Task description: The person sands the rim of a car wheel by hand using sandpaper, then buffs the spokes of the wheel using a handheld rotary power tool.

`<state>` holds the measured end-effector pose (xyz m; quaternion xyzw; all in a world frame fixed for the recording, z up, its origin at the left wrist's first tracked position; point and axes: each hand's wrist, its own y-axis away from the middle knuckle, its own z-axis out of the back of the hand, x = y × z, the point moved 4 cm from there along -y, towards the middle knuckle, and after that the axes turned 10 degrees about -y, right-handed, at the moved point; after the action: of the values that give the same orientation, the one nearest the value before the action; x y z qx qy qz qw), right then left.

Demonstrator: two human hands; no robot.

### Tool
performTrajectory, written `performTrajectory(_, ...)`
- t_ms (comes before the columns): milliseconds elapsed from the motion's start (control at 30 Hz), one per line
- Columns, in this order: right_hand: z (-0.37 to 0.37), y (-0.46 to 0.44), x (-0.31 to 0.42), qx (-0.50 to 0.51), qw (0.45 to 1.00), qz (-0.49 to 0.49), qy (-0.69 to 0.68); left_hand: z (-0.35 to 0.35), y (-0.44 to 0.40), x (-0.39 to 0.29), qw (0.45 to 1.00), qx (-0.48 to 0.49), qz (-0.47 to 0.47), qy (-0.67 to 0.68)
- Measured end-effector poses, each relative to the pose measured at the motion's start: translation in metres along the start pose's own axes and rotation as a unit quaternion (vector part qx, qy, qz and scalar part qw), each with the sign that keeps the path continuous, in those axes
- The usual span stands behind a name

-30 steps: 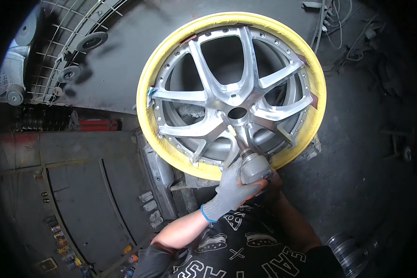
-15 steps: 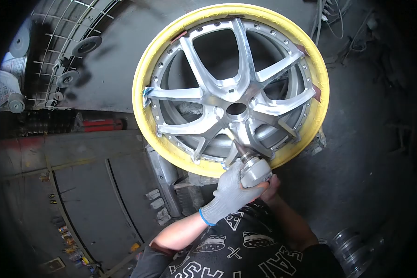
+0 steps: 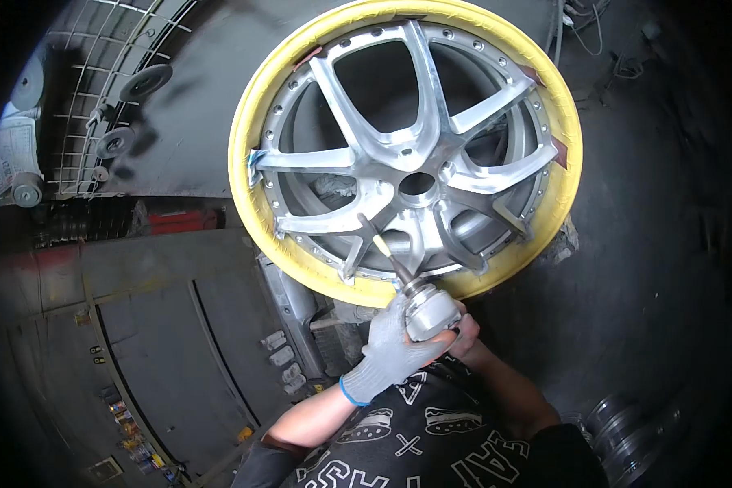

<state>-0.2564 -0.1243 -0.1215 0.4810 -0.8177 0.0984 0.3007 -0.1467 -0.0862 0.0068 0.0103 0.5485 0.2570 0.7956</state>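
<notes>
A silver alloy wheel [image 3: 415, 146] with several split spokes lies face toward me, its outer lip wrapped in yellow masking tape [image 3: 246, 106]. My left hand [image 3: 390, 350], in a grey-white knit glove with a blue cuff, is closed round the side of a die grinder [image 3: 433, 312]. Bare, my right hand [image 3: 467, 333] grips behind the grinder's body, its fingers partly hidden. From the tool a long thin shaft points up and left. Its tip lies over the lower-left spoke, near the hub; whether it touches the metal I cannot tell.
A wire rack [image 3: 98, 98] at upper left carries several round abrasive wheels [image 3: 146, 82]. Red items [image 3: 177, 222] lie below it. Small grey blocks [image 3: 281, 355] sit left of my arm. Cables [image 3: 581, 24] hang at upper right, and stacked metal rims [image 3: 618, 427] stand at lower right.
The grinder's tip has swung left and up from beside the hub's lower edge to the lower-left spoke. Both hands have shifted slightly with the tool.
</notes>
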Motion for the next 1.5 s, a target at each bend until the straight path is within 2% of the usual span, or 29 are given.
performTrajectory(100, 0.002, 0.004, -0.001, 0.011, 0.998, -0.022, 0.053, -0.002, -0.001, 0.004, 1.0, -0.017, 0.019, -0.015)
performTrajectory(200, 0.02, 0.014, -0.011, -0.157, 0.983, -0.066, -0.065, -0.007, -0.014, 0.001, 0.996, 0.009, 0.057, -0.066)
performTrajectory(233, 0.018, 0.012, -0.009, -0.154, 0.984, -0.067, -0.063, -0.007, -0.015, 0.003, 0.994, 0.016, 0.067, -0.084)
performTrajectory(267, 0.013, 0.008, -0.006, -0.104, 0.99, -0.07, -0.071, -0.007, -0.015, 0.004, 0.992, 0.024, 0.076, -0.102)
performTrajectory(333, 0.001, 0.006, -0.002, -0.006, 0.993, -0.075, -0.089, -0.005, -0.006, 0.009, 0.995, -0.02, 0.036, -0.09)
performTrajectory(467, -0.004, 0.006, -0.01, 0.001, 1.0, -0.017, -0.011, 0.003, 0.01, 0.012, 0.999, 0.004, 0.002, -0.053)
performTrajectory(533, -0.01, 0.001, 0.001, 0.055, 0.998, 0.004, 0.011, 0.004, 0.01, 0.02, 0.996, -0.025, -0.03, -0.079)
performTrajectory(633, -0.004, 0.003, -0.013, 0.029, 0.999, 0.027, -0.03, -0.001, 0.005, 0.03, 0.999, -0.015, -0.025, -0.026)
performTrajectory(733, -0.007, 0.002, -0.014, 0.059, 0.997, 0.035, 0.021, 0.011, 0.018, 0.038, 0.998, 0.006, -0.027, -0.063)
performTrajectory(800, -0.023, -0.002, -0.014, 0.084, 0.988, 0.091, 0.09, 0.014, 0.031, 0.043, 1.0, -0.004, 0.006, -0.025)
performTrajectory(833, -0.023, -0.001, -0.013, 0.08, 0.989, 0.051, 0.114, 0.013, 0.034, 0.049, 0.999, 0.006, 0.035, 0.026)
performTrajectory(867, -0.025, -0.001, -0.008, 0.082, 0.989, 0.051, 0.115, 0.012, 0.035, 0.055, 0.995, 0.015, 0.063, 0.078)
performTrajectory(900, -0.026, -0.002, -0.003, 0.063, 0.984, 0.057, 0.155, 0.013, 0.032, 0.058, 0.995, 0.014, 0.061, 0.079)
performTrajectory(933, -0.029, -0.002, 0.003, 0.044, 0.978, 0.062, 0.194, 0.014, 0.026, 0.056, 0.999, 0.017, 0.016, 0.027)
performTrajectory(967, -0.035, -0.001, 0.007, 0.025, 0.988, 0.039, 0.145, 0.014, 0.024, 0.054, 0.999, 0.02, -0.029, -0.025)
performTrajectory(1100, -0.04, -0.004, 0.001, 0.017, 0.972, -0.01, 0.234, 0.026, 0.038, 0.058, 0.997, -0.012, -0.053, -0.053)
performTrajectory(1167, -0.047, -0.007, -0.008, 0.056, 0.941, 0.103, 0.317, 0.027, 0.048, 0.078, 0.994, 0.014, 0.045, 0.095)
performTrajectory(1200, -0.047, -0.005, -0.009, 0.054, 0.941, 0.106, 0.317, 0.027, 0.05, 0.085, 0.986, 0.022, 0.078, 0.143)
performTrajectory(1267, -0.052, -0.005, -0.005, 0.028, 0.958, 0.117, 0.259, 0.029, 0.046, 0.087, 0.985, 0.057, 0.059, 0.152)
performTrajectory(1333, -0.057, -0.001, 0.0, 0.018, 0.951, 0.101, 0.29, 0.029, 0.043, 0.092, 0.985, 0.082, 0.047, 0.147)
performTrajectory(1433, -0.063, -0.002, -0.011, 0.016, 0.947, 0.088, 0.309, 0.039, 0.049, 0.095, 0.961, 0.143, 0.155, 0.181)
performTrajectory(1500, -0.071, -0.008, -0.017, 0.017, 0.949, 0.096, 0.299, 0.055, 0.064, 0.101, 0.942, 0.131, 0.226, 0.212)
